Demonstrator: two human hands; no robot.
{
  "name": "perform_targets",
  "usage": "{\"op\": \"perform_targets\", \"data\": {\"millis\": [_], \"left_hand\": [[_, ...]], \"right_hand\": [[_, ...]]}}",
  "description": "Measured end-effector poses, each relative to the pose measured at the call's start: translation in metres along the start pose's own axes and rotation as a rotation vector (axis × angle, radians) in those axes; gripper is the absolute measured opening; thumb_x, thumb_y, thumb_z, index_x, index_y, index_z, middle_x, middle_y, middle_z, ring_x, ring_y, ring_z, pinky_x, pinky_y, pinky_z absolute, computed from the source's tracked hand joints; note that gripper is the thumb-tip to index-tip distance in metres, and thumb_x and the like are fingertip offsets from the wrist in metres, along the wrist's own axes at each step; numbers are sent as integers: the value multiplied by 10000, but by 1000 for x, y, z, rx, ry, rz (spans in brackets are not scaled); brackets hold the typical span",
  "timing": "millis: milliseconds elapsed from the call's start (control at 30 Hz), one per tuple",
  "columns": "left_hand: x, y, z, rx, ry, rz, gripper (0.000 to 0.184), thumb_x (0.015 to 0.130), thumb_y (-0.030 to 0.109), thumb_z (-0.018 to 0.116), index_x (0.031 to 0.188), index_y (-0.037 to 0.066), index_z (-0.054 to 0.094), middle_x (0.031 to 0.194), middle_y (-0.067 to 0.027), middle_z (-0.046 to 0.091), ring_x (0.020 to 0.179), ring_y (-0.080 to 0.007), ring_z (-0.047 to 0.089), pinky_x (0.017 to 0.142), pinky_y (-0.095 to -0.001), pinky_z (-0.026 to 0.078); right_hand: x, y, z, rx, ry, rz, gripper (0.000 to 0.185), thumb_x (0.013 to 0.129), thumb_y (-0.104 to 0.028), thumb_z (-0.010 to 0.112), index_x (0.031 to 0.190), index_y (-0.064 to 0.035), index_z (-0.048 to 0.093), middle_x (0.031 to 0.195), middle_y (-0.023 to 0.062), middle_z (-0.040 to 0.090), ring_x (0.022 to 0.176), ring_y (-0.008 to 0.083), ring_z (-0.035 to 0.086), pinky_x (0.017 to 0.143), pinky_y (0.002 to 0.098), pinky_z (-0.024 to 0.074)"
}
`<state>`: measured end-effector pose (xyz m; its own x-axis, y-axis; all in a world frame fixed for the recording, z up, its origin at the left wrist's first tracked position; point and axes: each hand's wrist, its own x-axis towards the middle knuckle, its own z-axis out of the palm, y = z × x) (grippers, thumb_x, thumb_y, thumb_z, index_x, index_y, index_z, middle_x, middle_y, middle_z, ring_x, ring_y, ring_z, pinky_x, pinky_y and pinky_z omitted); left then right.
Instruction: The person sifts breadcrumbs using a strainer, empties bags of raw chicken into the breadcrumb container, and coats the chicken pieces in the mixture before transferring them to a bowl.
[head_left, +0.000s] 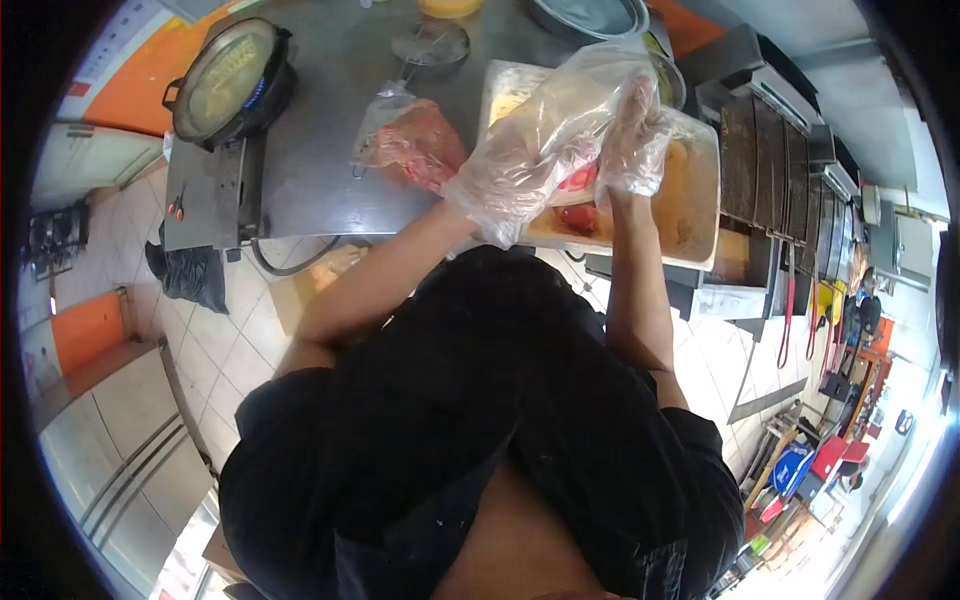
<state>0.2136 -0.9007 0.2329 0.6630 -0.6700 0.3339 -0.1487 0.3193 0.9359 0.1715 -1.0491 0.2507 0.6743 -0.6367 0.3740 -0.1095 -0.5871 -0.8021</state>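
From the left, a pan [228,88] and bagged raw meat [418,140] lie on the bench [325,150], then the plastic-gloved left hand [508,185] touches a clear plastic bag [575,95] above a white tray [714,200], the gloved right hand [634,148] against its right side, both grips too obscured to tell.

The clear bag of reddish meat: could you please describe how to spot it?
On the steel table, look left of the pale tray. The clear bag lies there, below the mesh strainer in the picture; its reddish meat distinguishes it from that gray strainer.
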Motion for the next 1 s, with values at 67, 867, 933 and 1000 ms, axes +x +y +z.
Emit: {"op": "perform_targets", "data": {"millis": [67, 867, 933, 1000], "left_hand": [[-5, 15, 19, -96, -15, -127, 389, 870, 46, 606, 1239, 15, 489, 1144, -49, 582, 1055, -117, 524, 902, -245, 448], [-21, 116, -60, 276, -699, -81, 277, 833, 227, 642, 1039, 51, 585, 1028, -106, 582, 961, -225, 578, 827, -339, 488], [-14, 98, -73, 160, -737, -55, 271, 846, 276, 619, 1016, 67, 593, 1027, -97, 588, 951, -224, 582, 813, -337, 490], [-1, 71, -82, 47, -778, 0, 278, 859, 326, 596, 993, 83, 602, 1025, -89, 594, 940, -223, 585, 799, -336, 492]], "right_hand": [[1, 8, -11, -5, 75, 172, 487, 961, -410, 427, 910, 40, 605, 596, 43, 542, 568, 140, 435, 541, 335, 399], [57, -55, -207, 241, -1519, -455, 294, 745, -172, 686, 970, -6, 596, 853, 69, 601, 741, 195, 581, 685, 288, 468], [64, -55, -200, 216, -1441, -474, 293, 735, -169, 692, 960, -5, 599, 848, 70, 601, 739, 196, 581, 684, 288, 468], [73, -55, -181, 209, -1361, -523, 292, 725, -165, 697, 949, -4, 601, 842, 71, 600, 737, 197, 582, 683, 287, 468]]}}
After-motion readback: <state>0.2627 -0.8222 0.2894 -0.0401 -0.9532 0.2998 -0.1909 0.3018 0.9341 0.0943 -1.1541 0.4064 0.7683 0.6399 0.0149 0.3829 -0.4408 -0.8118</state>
